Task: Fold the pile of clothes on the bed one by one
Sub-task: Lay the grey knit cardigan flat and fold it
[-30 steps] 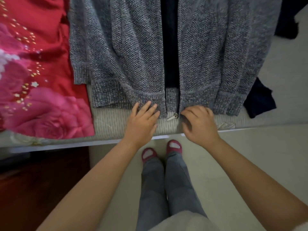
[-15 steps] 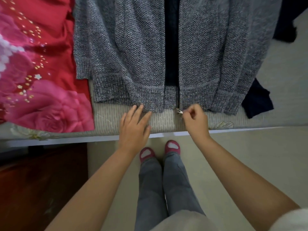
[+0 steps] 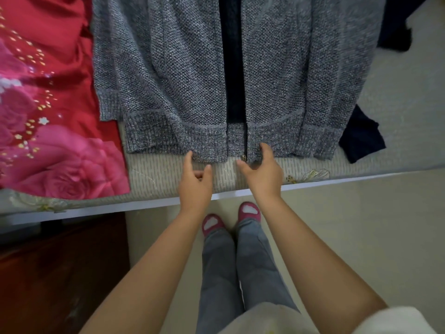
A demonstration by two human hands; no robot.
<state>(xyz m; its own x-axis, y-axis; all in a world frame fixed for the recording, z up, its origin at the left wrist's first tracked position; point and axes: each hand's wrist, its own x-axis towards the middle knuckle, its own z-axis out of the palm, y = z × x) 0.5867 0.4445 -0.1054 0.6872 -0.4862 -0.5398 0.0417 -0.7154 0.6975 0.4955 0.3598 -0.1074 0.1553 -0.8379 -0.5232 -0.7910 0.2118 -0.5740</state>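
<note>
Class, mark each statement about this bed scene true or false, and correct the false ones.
1. The grey cardigan lies flat with its front unzipped. True.
2. The left hand grips a sleeve. False: it holds nothing, just short of the hem.
3. A red floral blanket lies left of the cardigan. True.
4. The right hand rests on the floor. False: it is at the hem by the zipper pull.
5. A dark garment peeks out at the cardigan's right. True.

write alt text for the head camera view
A person's left hand and right hand hover, fingers loosely open, at the hem of a grey knit cardigan lying unzipped on a bed, beside a red floral quilt.
</note>
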